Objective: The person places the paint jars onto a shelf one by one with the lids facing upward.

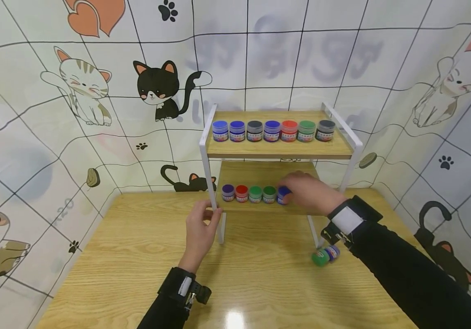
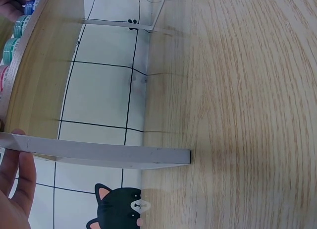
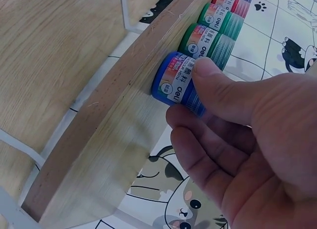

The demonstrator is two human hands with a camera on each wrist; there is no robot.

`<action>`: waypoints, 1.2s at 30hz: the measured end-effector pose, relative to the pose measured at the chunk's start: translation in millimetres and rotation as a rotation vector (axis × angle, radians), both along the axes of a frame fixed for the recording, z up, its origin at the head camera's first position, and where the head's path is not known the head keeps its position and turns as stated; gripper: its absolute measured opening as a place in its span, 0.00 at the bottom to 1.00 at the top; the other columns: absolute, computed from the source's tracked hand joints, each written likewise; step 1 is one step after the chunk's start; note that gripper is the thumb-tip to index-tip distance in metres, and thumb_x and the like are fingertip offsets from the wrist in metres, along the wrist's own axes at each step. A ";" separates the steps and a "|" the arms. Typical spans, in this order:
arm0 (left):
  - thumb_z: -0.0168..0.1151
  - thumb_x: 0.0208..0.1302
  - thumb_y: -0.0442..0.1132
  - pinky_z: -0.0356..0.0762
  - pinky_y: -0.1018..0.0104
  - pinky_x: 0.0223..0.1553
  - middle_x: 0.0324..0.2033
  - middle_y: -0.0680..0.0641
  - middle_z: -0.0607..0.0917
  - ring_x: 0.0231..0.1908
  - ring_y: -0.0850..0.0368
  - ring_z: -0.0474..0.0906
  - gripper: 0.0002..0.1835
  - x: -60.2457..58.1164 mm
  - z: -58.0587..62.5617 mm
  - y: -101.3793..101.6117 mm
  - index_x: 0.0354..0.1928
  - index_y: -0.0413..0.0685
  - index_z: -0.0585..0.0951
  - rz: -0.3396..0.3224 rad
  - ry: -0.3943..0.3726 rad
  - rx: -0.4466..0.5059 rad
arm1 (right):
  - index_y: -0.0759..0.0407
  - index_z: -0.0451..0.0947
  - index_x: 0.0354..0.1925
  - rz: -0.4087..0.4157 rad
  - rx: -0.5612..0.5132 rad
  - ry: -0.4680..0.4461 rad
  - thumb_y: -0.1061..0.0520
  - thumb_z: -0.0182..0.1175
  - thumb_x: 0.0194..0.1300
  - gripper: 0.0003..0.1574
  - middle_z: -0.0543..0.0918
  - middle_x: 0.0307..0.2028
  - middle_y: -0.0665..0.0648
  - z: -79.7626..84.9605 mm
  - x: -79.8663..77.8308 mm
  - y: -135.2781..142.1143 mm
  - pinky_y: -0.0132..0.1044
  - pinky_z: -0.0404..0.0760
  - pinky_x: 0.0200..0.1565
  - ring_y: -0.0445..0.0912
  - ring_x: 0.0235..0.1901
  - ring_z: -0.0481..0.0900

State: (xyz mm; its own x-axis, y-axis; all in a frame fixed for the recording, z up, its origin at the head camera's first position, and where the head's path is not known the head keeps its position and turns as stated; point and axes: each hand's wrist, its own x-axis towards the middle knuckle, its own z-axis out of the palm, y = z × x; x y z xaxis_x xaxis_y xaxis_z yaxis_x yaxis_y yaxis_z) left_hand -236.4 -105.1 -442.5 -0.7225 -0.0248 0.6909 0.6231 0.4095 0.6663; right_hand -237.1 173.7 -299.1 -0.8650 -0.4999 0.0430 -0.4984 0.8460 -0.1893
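A two-tier wooden rack (image 1: 276, 156) with white side frames stands on the table. My right hand (image 1: 311, 193) pinches a blue paint jar (image 3: 173, 83) between thumb and fingers, at the right end of the lower shelf's row. To its left stand a green jar (image 1: 269, 194), a second green jar (image 1: 255, 194), a red jar (image 1: 241, 193) and a purple jar (image 1: 228, 193). With thumb and fingertips, my left hand (image 1: 202, 228) grips the rack's white left upright (image 2: 99, 149) beside the lower shelf.
Several jars (image 1: 272, 131) with blue, black, red and green lids line the upper shelf. On the table by the rack's right leg, a green jar (image 1: 320, 257) lies on its side against a blue-purple one (image 1: 332, 252). A cat-patterned sheet (image 1: 235, 59) hangs behind and beside the table.
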 end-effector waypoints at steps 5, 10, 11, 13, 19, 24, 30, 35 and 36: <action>0.63 0.63 0.38 0.81 0.59 0.25 0.34 0.47 0.81 0.28 0.57 0.81 0.06 -0.1 0.4 -0.8 0.40 0.46 0.79 -0.002 -0.002 -0.002 | 0.63 0.76 0.54 0.007 0.001 0.002 0.60 0.63 0.62 0.22 0.81 0.49 0.62 -0.1 -1.1 0.1 0.54 0.75 0.54 0.56 0.51 0.75; 0.65 0.60 0.33 0.81 0.55 0.25 0.33 0.45 0.81 0.27 0.54 0.81 0.07 1.0 2.2 2.1 0.40 0.42 0.79 0.018 0.001 0.003 | 0.63 0.76 0.55 0.005 0.003 0.000 0.59 0.63 0.62 0.23 0.81 0.49 0.62 -0.5 -1.0 0.5 0.54 0.75 0.54 0.56 0.51 0.75; 0.65 0.60 0.31 0.80 0.54 0.24 0.33 0.44 0.81 0.27 0.52 0.81 0.07 2.1 3.7 3.2 0.39 0.41 0.78 0.021 0.004 0.006 | 0.63 0.76 0.55 0.002 0.003 -0.003 0.59 0.64 0.62 0.23 0.81 0.49 0.62 -0.4 -0.9 0.5 0.53 0.75 0.54 0.56 0.51 0.75; 0.65 0.58 0.28 0.80 0.52 0.23 0.32 0.41 0.81 0.27 0.50 0.81 0.07 5.8 8.8 5.3 0.39 0.38 0.78 0.020 0.009 0.015 | 0.63 0.75 0.55 -0.003 0.004 -0.008 0.58 0.64 0.62 0.24 0.80 0.50 0.62 0.2 -1.0 0.9 0.53 0.75 0.55 0.56 0.51 0.75; 0.64 0.58 0.26 0.80 0.52 0.24 0.32 0.38 0.80 0.27 0.47 0.81 0.07 20.5 29.1 8.3 0.38 0.34 0.77 0.004 0.008 0.011 | 0.62 0.74 0.57 -0.035 -0.025 -0.012 0.56 0.66 0.60 0.28 0.79 0.53 0.62 4.8 -1.2 5.7 0.53 0.75 0.55 0.56 0.53 0.75; 0.63 0.58 0.26 0.81 0.52 0.26 0.33 0.39 0.80 0.27 0.49 0.81 0.07 20.2 28.7 7.2 0.39 0.34 0.77 0.011 0.002 -0.003 | 0.63 0.74 0.58 -0.019 -0.032 0.001 0.57 0.67 0.59 0.29 0.78 0.55 0.63 10.2 -0.1 8.7 0.52 0.74 0.57 0.57 0.56 0.73; 0.66 0.57 0.28 0.81 0.52 0.25 0.33 0.40 0.81 0.26 0.51 0.81 0.08 4.9 8.2 5.1 0.39 0.38 0.79 0.027 0.018 0.010 | 0.65 0.75 0.56 0.046 -0.038 0.047 0.60 0.67 0.58 0.27 0.79 0.53 0.64 15.0 6.9 10.9 0.50 0.77 0.53 0.56 0.52 0.76; 0.65 0.61 0.34 0.81 0.60 0.26 0.35 0.46 0.81 0.28 0.56 0.81 0.07 0.6 0.7 1.4 0.41 0.44 0.79 0.031 0.013 -0.013 | 0.63 0.76 0.51 0.102 -0.086 0.046 0.62 0.67 0.58 0.22 0.81 0.46 0.60 12.9 14.0 12.4 0.45 0.80 0.45 0.51 0.44 0.78; 0.64 0.62 0.36 0.81 0.61 0.27 0.35 0.47 0.81 0.28 0.57 0.81 0.07 0.1 0.2 0.8 0.41 0.45 0.79 0.028 0.011 -0.017 | 0.62 0.76 0.50 0.114 -0.095 0.045 0.62 0.67 0.58 0.20 0.81 0.45 0.59 11.9 15.7 12.5 0.44 0.80 0.43 0.49 0.43 0.78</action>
